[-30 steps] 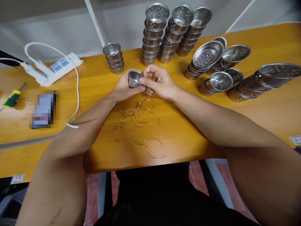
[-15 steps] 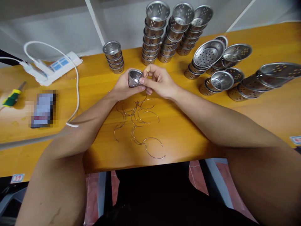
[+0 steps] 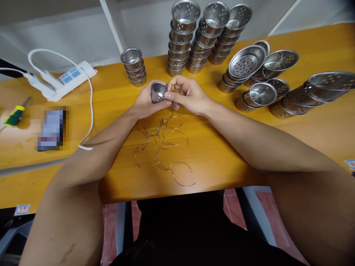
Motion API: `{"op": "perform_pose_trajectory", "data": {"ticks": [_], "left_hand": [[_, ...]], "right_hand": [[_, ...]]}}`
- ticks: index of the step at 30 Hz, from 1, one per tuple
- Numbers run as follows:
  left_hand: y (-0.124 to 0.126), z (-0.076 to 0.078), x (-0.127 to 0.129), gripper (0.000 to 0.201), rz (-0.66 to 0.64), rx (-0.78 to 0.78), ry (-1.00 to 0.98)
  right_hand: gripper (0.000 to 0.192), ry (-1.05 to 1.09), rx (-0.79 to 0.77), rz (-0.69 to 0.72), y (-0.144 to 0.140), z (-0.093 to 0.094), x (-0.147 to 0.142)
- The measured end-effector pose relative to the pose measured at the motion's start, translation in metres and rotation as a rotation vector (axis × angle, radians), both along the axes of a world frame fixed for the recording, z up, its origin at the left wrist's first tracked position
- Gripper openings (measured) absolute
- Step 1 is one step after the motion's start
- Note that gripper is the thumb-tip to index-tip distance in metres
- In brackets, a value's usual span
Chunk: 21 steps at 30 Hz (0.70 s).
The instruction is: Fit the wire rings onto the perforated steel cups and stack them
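Observation:
My left hand [image 3: 144,103] grips a small perforated metal cup [image 3: 158,91] tilted on its side above the orange table [image 3: 210,155]. My right hand [image 3: 188,95] pinches at the cup's rim with thumb and forefinger; whether a thin wire is between those fingers I cannot tell. Below both hands several curved wire handles [image 3: 162,142] lie scattered on the table.
Tall stacks of the same cups [image 3: 180,40] stand at the back, a short stack [image 3: 134,66] to their left. Toppled rows of cups [image 3: 257,70] lie at the right. A white power strip [image 3: 65,79] with cable, a screwdriver [image 3: 15,115] and a blurred-out flat object [image 3: 51,128] sit at the left.
Both hands hold their grip on the cup almost unchanged; the view has shifted slightly.

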State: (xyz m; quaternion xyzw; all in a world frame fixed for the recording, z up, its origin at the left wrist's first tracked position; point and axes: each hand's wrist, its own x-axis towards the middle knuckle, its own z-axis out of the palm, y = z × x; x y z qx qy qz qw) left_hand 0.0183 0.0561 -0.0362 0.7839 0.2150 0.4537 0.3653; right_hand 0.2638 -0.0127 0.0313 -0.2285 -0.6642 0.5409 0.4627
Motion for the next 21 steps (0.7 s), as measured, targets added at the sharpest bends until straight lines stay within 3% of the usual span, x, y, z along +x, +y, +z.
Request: {"op": "perform_pose_trajectory", "data": {"ticks": [7,11,15,18,21], "left_hand": [[0.017,-0.01,-0.009,0.11,0.16,0.144,0.013],[0.026,-0.017,-0.013,0.105,0.252,0.184,0.026],[0.029,-0.021,-0.008,0.112,0.249,0.254,-0.007],[0.019,-0.014,-0.002,0.117,0.203,0.282,0.001],[0.005,-0.003,0.003,0.106,0.164,0.252,0.045]], "right_hand": [[0.074,-0.181,0.344,-0.355,0.005,-0.023,0.003],[0.066,-0.273,0.478,-0.352,0.007,-0.029,0.009],[0.063,-0.312,0.522,-0.366,0.005,-0.028,0.011],[0.061,-0.334,0.541,-0.353,0.003,-0.029,0.009],[0.061,-0.335,0.567,-0.331,0.002,-0.032,0.005]]}}
